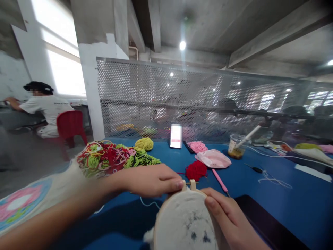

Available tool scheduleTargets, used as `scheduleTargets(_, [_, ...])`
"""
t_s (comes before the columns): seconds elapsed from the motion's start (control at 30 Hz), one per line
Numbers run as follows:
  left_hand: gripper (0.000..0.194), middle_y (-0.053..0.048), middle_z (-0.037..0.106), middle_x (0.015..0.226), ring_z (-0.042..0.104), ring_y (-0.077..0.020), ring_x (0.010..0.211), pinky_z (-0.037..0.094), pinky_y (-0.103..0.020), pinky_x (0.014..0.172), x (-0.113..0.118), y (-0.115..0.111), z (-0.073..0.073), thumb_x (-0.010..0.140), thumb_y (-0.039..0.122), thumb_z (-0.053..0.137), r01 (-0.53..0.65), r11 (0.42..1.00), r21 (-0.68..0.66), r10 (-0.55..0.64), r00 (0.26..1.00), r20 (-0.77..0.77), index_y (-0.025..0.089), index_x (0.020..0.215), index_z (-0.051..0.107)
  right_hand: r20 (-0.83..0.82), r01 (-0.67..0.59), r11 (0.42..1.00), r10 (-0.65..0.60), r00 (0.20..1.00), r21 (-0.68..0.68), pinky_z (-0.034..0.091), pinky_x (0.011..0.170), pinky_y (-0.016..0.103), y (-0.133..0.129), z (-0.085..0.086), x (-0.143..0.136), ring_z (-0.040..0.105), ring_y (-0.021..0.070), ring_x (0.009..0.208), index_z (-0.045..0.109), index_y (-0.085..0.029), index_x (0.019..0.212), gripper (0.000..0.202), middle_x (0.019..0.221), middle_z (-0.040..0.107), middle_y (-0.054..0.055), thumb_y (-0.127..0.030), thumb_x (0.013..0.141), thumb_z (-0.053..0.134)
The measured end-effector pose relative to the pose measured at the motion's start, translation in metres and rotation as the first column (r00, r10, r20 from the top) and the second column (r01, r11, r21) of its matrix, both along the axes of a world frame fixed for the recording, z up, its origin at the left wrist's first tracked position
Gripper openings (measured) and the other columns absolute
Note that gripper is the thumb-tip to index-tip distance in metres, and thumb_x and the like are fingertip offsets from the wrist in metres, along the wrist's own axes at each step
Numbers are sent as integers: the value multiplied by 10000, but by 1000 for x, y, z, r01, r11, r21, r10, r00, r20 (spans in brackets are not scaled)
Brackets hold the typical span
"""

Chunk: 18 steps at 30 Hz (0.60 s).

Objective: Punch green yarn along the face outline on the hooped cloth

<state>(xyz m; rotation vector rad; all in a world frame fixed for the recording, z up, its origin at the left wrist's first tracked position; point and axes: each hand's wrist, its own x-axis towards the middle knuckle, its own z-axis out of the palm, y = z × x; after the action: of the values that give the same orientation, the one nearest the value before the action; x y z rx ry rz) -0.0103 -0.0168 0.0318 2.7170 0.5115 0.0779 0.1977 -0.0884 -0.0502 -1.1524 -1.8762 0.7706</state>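
A round embroidery hoop (179,222) with off-white cloth stretched in it stands tilted at the bottom middle, dark marks on the cloth. My left hand (158,180) reaches over from the left, thumb and fingers closed at the hoop's top beside its screw clamp (192,184). On the right rim, my right hand (226,211) grips the hoop with the thumb on the front. Just beyond the clamp lies a red yarn ball (196,170). A pink-handled tool (220,180) with a metal tip rests near my right hand.
Tangled yarn (109,158) is heaped at left, near a cloth with a colourful round design (23,201). Behind are yellow yarn (144,143), a lit phone (176,137), pink yarn (198,147) and a cup (236,147). A perforated metal screen (156,83) borders the table; a person sits far left.
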Motion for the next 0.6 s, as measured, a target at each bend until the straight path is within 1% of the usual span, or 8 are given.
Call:
scheduleTargets(0.03, [380,14,517,656,465,-81,597,374,-177,556,0,0,0,914,317,214,15,1000,-3,-15,1000,-1,156,709,491,-1,5,1000,-5,1000,9,398,642,234,0,-1,0,522,151,717,557,-205,860,292,776,582,18,-340,890,300])
scheduleTargets(0.1, [343,10,529,652,466,-89,592,370,-189,562,1,-1,-1,903,299,255,-1,994,105,1,1000,-2,160,708,500,-8,34,999,-34,999,26,406,659,239,1,-3,1,527,156,727,561,-204,853,290,777,585,21,-336,887,305])
scheduleTargets(0.23, [335,-23,556,651,468,-131,590,355,-242,556,3,-10,-1,886,313,271,-64,898,435,78,997,-15,168,712,518,-9,56,998,-56,998,36,419,680,245,2,-7,1,538,163,747,570,-206,879,284,772,591,23,-330,884,315])
scheduleTargets(0.33, [315,-34,562,675,478,-150,636,355,-253,571,2,-16,3,881,313,282,-67,859,507,81,997,-6,170,736,522,-25,51,998,-50,998,44,428,674,241,1,-5,0,551,166,775,577,-211,928,294,811,604,30,-327,885,311])
scheduleTargets(0.4, [308,-22,566,701,484,-138,653,362,-239,591,0,-17,8,885,318,286,-82,902,424,86,996,10,175,757,527,-33,48,997,-46,998,66,434,662,238,0,-2,-1,557,171,790,584,-217,945,301,818,611,32,-329,883,312])
scheduleTargets(0.5, [393,5,546,689,471,-102,620,373,-197,586,-3,-14,13,908,343,214,-56,990,132,56,998,4,172,730,520,-31,38,996,-35,999,84,438,655,236,-1,2,-2,561,174,797,591,-220,938,307,835,619,37,-330,882,310])
scheduleTargets(0.57, [438,13,521,652,447,-88,584,373,-171,552,-4,-13,15,914,340,173,-2,999,-41,1,1000,-19,165,692,506,-21,17,996,-15,1000,83,434,646,234,-2,2,-2,559,166,766,590,-220,932,308,831,616,35,-324,885,304])
scheduleTargets(0.6, [430,16,516,638,435,-84,566,368,-163,533,-4,-13,15,914,328,180,24,997,-77,-26,999,-32,163,684,504,-16,7,997,-5,1000,81,431,642,233,-2,1,-1,555,162,750,588,-219,931,308,819,612,33,-320,886,301])
